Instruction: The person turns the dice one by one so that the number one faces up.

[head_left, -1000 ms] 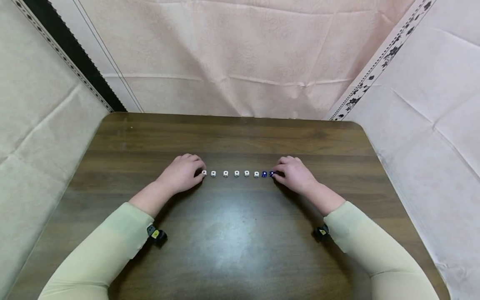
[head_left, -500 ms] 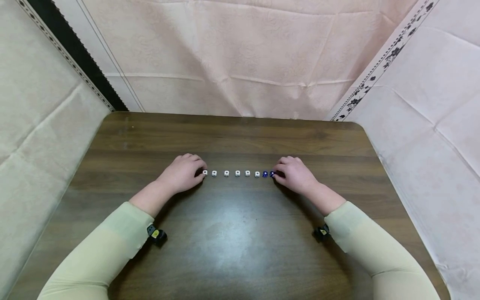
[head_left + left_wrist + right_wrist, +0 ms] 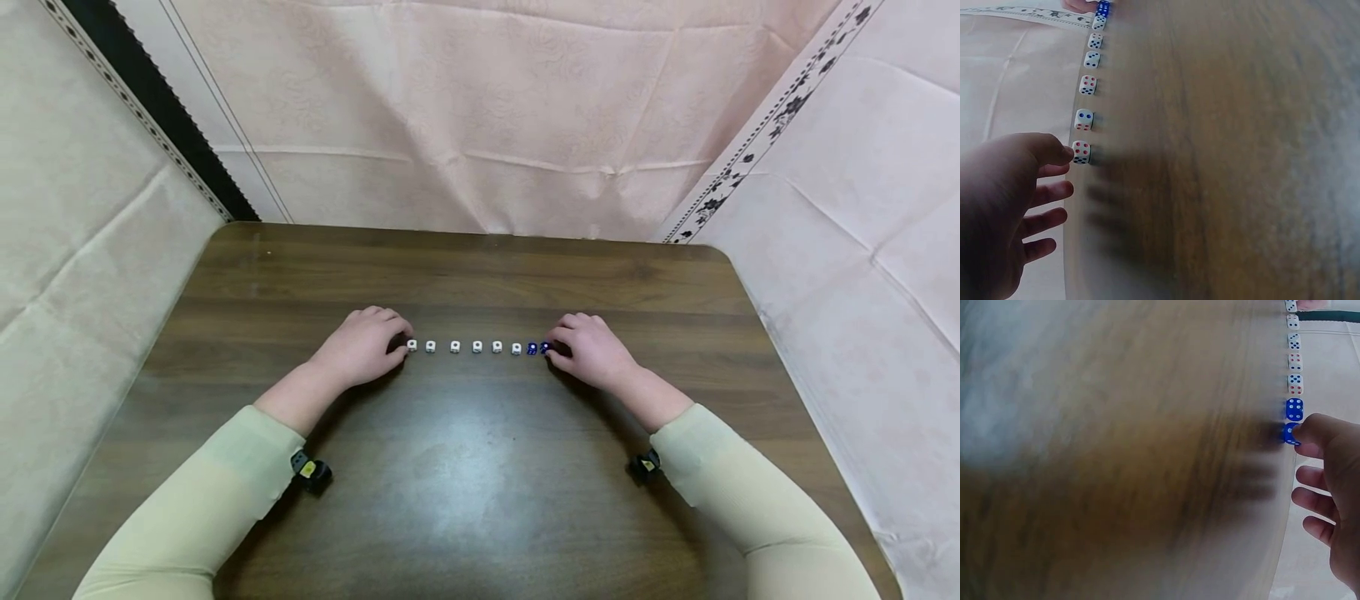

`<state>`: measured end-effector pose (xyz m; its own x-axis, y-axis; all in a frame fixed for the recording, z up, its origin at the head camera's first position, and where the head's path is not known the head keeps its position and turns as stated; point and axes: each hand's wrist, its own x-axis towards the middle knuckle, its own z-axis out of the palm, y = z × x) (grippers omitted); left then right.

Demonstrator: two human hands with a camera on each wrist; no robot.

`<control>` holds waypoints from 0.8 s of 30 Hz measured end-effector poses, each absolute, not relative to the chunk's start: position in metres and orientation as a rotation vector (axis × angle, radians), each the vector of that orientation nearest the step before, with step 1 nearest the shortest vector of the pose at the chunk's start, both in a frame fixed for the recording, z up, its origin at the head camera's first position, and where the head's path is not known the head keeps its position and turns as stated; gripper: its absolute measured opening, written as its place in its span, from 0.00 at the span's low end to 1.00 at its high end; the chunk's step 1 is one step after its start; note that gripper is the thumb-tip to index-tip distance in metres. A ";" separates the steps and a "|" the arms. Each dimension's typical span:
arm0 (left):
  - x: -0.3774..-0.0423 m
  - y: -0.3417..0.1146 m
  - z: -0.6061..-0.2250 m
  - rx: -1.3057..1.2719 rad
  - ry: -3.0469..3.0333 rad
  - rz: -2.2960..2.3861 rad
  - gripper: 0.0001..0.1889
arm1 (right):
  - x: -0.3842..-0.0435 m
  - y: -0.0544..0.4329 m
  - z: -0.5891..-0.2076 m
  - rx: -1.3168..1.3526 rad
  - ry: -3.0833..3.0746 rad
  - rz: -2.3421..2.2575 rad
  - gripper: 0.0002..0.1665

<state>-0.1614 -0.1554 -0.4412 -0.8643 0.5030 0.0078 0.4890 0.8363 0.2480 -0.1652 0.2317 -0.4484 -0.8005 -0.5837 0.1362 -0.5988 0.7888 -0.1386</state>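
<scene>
A row of several small dice stands on the wooden table (image 3: 465,467). At its left end is a white die (image 3: 412,345) with red and dark dots, held at the fingertips of my left hand (image 3: 365,346). In the left wrist view, the thumb (image 3: 1054,150) meets the edge of this white die (image 3: 1082,152). My right hand (image 3: 588,348) pinches the blue die (image 3: 545,348) at the right end. In the right wrist view, the thumb partly covers that blue die (image 3: 1290,433). A second blue die (image 3: 532,348) sits just left of it.
Between the ends, spaced white dice (image 3: 477,346) stand in line. Pale cloth (image 3: 465,150) hangs behind the table's far edge, with more cloth at both sides. A black wrist camera (image 3: 311,472) is on the left sleeve and another wrist camera (image 3: 643,467) on the right.
The head view has shifted slightly. Both hands stay at the ends of the row; the left-end die shows a little more beyond the left fingertips, and the end blue die sits slightly closer to its neighbour.
</scene>
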 end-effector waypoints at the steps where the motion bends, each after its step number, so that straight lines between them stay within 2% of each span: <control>1: -0.162 -0.155 -0.441 0.798 2.956 0.375 0.12 | -0.165 0.232 -0.448 0.956 -2.891 0.269 0.09; 11: -0.160 -0.155 -0.440 0.791 2.951 0.381 0.11 | -0.166 0.235 -0.449 0.963 -2.885 0.252 0.09; 24: -0.155 -0.159 -0.433 0.764 2.968 0.404 0.13 | -0.164 0.238 -0.450 0.898 -2.925 0.274 0.14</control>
